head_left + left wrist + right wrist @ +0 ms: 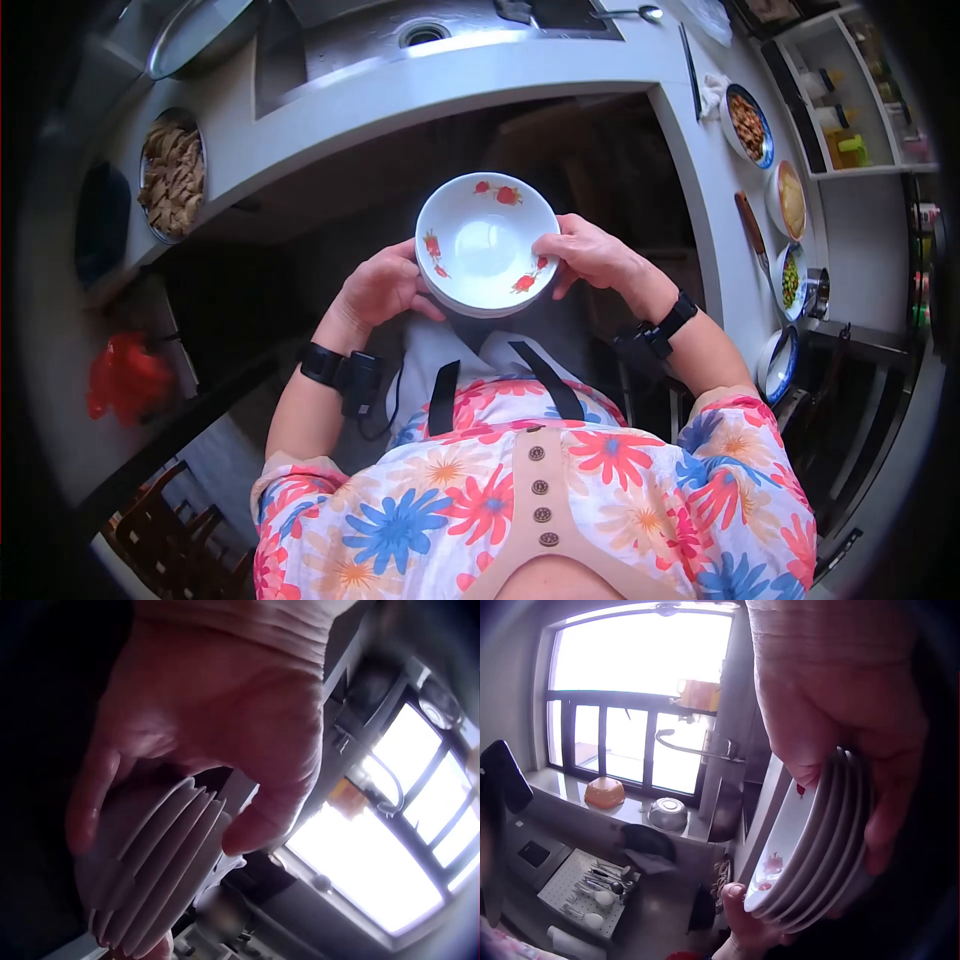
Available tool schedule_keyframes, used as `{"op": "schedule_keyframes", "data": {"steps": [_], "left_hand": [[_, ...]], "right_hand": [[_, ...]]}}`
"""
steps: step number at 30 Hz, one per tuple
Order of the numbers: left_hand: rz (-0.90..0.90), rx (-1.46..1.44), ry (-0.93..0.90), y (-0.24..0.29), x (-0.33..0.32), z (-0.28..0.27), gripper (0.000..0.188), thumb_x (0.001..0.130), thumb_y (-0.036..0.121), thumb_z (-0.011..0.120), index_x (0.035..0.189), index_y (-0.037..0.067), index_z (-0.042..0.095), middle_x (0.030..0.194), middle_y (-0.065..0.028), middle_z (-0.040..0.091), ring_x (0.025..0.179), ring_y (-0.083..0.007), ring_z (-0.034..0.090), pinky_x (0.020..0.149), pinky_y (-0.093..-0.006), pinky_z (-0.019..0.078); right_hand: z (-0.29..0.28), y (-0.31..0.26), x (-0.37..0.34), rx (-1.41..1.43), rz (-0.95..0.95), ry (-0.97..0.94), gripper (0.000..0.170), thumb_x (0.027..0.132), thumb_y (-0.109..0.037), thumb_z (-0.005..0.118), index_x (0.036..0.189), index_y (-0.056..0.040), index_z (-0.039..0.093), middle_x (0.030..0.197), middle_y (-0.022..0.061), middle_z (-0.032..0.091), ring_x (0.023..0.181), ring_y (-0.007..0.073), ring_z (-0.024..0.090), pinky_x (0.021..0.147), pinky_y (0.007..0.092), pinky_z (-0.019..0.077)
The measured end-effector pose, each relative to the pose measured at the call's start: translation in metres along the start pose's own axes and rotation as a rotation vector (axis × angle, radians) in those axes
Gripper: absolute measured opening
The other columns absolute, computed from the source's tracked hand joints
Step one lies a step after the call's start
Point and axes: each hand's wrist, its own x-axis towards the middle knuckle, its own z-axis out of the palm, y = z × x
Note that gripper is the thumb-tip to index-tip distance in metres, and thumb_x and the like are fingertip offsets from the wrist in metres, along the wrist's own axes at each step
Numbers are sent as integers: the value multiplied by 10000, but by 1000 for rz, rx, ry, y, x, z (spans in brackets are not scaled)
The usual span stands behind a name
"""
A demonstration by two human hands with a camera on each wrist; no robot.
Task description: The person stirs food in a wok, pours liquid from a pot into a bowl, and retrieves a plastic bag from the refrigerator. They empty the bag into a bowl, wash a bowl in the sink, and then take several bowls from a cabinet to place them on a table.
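Both hands hold a stack of several white bowls (485, 255) in front of the body. The top bowl is turned up towards the head camera, with red flowers inside near its rim. My left hand (383, 285) grips the stack's left side; my right hand (595, 255) grips the right side, its thumb over the rim. In the left wrist view, the nested rims (161, 870) stand between thumb and fingers. The right wrist view shows the bowls (817, 847) tilted, with fingers behind them. Parts of the fingers are hidden by the bowls.
Ahead is a counter with a metal sink (345, 55). A dish of sliced food (172, 175) stands on the left. Along the right are a bowl of diced food (747, 125), a bowl of chopped greens (792, 280) and a wooden-handled tool (750, 225). A red bag (130, 375) is lower left.
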Motion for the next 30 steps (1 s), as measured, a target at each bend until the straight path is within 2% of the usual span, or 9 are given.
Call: {"op": "schedule_keyframes", "data": {"steps": [4,8,12,14,16,18,23,28,30], "left_hand": [[0,131,129,55,-10,2,558,731,90,637,1210,-64,397,1070,-196,568,917,-280,620,686,-426,563],[298,538,285,121,-4,14,576,657,-24,627,1201,15,440,989,-64,566,836,-138,594,673,-226,508],[689,891,137,210,3,44,648,638,-85,587,1251,44,419,1093,-22,532,1037,-132,498,899,-271,404],[898,1061,118,247,6,66,667,675,-87,553,1303,42,369,1162,-23,508,1118,-134,445,979,-298,333],[1181,1384,45,279,5,94,671,706,-79,525,1336,42,327,1186,-34,505,1132,-136,441,982,-301,334],[1267,1505,44,296,-1,117,657,756,-2,566,1356,85,312,1250,-62,468,1155,-182,444,998,-321,331],[1681,1943,114,318,-2,141,690,792,132,647,1376,143,279,1351,-114,392,1256,-269,367,1037,-346,309],[1788,1927,123,322,5,138,720,771,134,671,1372,148,275,1355,-104,379,1249,-260,370,1047,-351,308],[1808,1914,130,322,8,136,727,764,125,676,1370,149,276,1358,-98,375,1246,-255,372,1048,-352,309]], "right_hand": [[14,-55,25,-29,-89,-19,364,795,-147,482,1097,57,495,870,127,627,627,168,634,470,246,530],[20,-122,48,-102,-409,13,386,774,-94,476,1141,24,471,890,90,589,732,146,602,488,257,537],[11,-192,69,-140,-820,88,491,768,-17,501,1243,-36,383,966,91,557,849,184,581,692,304,528],[2,-229,74,-394,-1104,200,558,774,15,532,1290,-63,335,1025,114,540,948,204,549,788,343,499],[-2,-257,72,-554,-1299,354,592,797,8,572,1312,-120,312,1121,169,524,1074,278,518,865,367,476],[-2,-280,66,-596,-1501,435,585,810,8,555,1317,-144,306,1114,162,545,1060,309,537,877,376,474],[-1,-317,32,-746,-1642,630,642,781,-3,577,1339,-45,264,1256,197,471,1144,302,486,934,349,399],[-6,-332,32,-874,-1872,708,629,783,-44,619,1323,-24,297,1254,184,473,1148,269,479,953,350,377],[-1,-328,24,-900,-1767,750,652,778,-61,640,1325,-17,289,1268,185,458,1165,270,463,970,344,358]]}}
